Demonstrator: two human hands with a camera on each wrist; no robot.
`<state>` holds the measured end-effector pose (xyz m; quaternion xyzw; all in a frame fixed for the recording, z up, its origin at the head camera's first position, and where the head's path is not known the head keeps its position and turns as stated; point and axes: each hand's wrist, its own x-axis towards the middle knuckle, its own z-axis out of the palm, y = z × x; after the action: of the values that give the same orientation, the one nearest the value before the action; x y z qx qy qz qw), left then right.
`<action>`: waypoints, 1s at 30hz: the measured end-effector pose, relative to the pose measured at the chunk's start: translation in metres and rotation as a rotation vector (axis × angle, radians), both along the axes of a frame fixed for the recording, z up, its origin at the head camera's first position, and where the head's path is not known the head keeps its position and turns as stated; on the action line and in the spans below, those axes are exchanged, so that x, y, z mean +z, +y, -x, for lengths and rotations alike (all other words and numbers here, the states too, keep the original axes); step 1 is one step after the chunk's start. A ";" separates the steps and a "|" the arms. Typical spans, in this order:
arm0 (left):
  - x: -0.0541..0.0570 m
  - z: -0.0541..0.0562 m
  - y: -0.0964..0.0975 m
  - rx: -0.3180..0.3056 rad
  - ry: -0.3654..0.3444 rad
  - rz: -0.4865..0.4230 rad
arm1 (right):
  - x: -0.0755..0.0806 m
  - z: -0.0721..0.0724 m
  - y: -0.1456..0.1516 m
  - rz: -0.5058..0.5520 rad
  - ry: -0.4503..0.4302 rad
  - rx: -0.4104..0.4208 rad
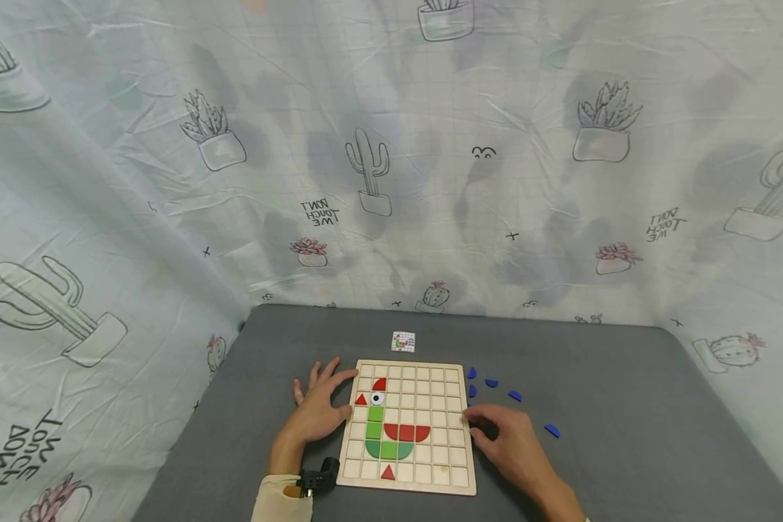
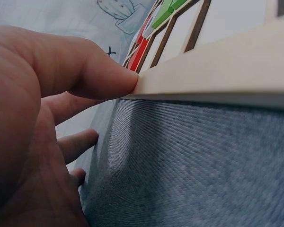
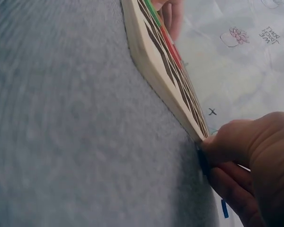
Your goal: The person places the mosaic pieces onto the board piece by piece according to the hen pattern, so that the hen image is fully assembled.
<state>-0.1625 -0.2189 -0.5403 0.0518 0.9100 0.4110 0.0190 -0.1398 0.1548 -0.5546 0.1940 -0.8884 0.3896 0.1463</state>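
A light wooden grid board (image 1: 444, 457) lies flat on the table. In its cells sit green squares (image 1: 375, 429), darker green quarter-rounds (image 1: 405, 450), red pieces (image 1: 407, 433), red triangles (image 1: 388, 473) and a white eye piece (image 1: 377, 398), arranged in a bird-like shape. At the board's left edge, my left hand (image 1: 318, 409) touches with thumb and index finger, the other fingers spread. My right hand (image 1: 512, 438) bends its thumb and index finger against the right edge. A dark blue piece (image 3: 203, 162) shows beside these fingertips in the right wrist view; no firm hold on it is visible.
Several blue half-round pieces (image 1: 515, 396) are scattered to the right of the board on the grey table (image 1: 600, 391). A small picture card (image 1: 403, 341) lies behind the board. Cactus-print cloth (image 1: 457, 217) hangs around the table.
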 end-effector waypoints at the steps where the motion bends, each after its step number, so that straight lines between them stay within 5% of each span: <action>1: 0.000 0.000 0.000 -0.002 -0.001 -0.002 | 0.000 -0.001 0.001 -0.012 0.012 -0.003; 12: -0.001 0.001 0.000 -0.008 0.000 -0.010 | 0.004 -0.010 0.006 -0.091 -0.037 -0.020; 17: -0.002 0.001 -0.001 -0.010 -0.002 -0.010 | 0.006 -0.007 0.006 -0.088 0.008 -0.005; 23: -0.003 0.002 -0.001 -0.006 0.003 -0.008 | 0.018 0.005 0.003 -0.078 0.095 0.121; 30: -0.002 0.001 0.001 -0.003 0.002 -0.009 | 0.026 0.022 -0.015 -0.075 0.043 0.315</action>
<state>-0.1635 -0.2181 -0.5422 0.0538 0.9080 0.4152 0.0185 -0.1617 0.1402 -0.5289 0.3444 -0.8576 0.3699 0.0951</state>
